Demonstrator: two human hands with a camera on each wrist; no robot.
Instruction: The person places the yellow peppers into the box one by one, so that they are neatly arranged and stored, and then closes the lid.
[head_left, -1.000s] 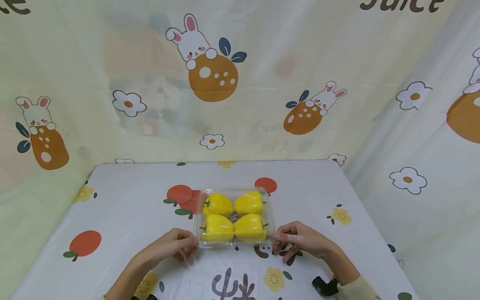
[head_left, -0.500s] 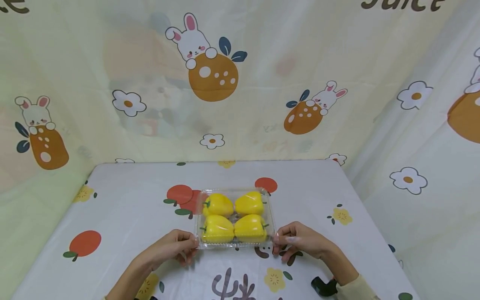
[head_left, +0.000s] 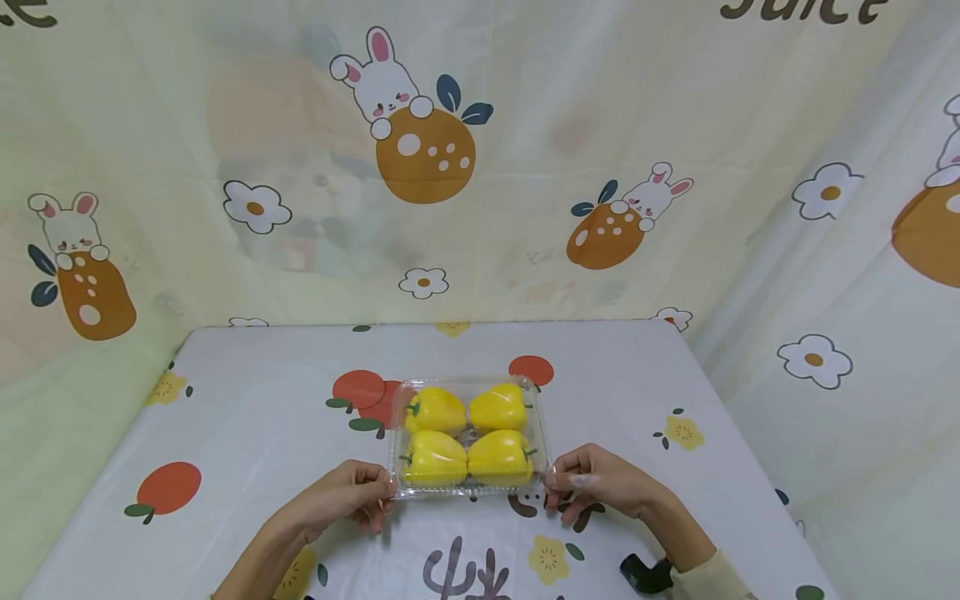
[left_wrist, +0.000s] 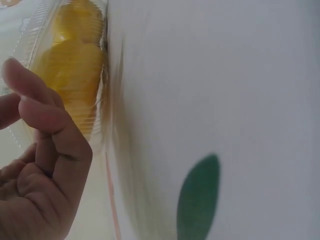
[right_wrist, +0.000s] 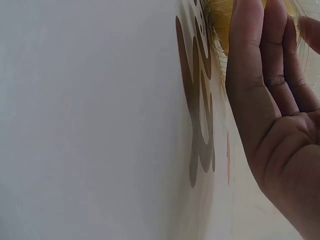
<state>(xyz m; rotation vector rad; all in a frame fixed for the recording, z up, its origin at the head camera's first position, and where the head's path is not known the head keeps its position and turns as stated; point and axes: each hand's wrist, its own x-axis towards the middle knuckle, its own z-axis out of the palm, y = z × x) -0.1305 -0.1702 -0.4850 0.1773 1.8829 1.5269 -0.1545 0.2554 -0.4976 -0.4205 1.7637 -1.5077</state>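
A clear plastic clamshell box (head_left: 471, 385) lies near the middle of the table, with several yellow bell peppers (head_left: 437, 457) inside in two rows. My left hand (head_left: 337, 497) pinches its near left corner between thumb and fingers. At the near right corner, my right hand (head_left: 600, 482) holds the rim in the same way, lower fingers curled beneath. The left wrist view shows the box's ribbed side wall (left_wrist: 37, 45) beyond the curled fingers. Seen from the right wrist, the long fingers (right_wrist: 245, 55) reach the box, and its far part is cut off by the frame.
The table (head_left: 262, 400) wears a white cloth printed with fruit and flowers. Behind it hangs a cream curtain (head_left: 510, 250) with rabbit prints, and another curtain (head_left: 862, 433) closes the right side. A black device (head_left: 647, 575) sits by my right sleeve (head_left: 712, 575).
The box and both hands have shifted very slightly toward the person. Both hands stay at the same near corners, and the peppers keep their places.
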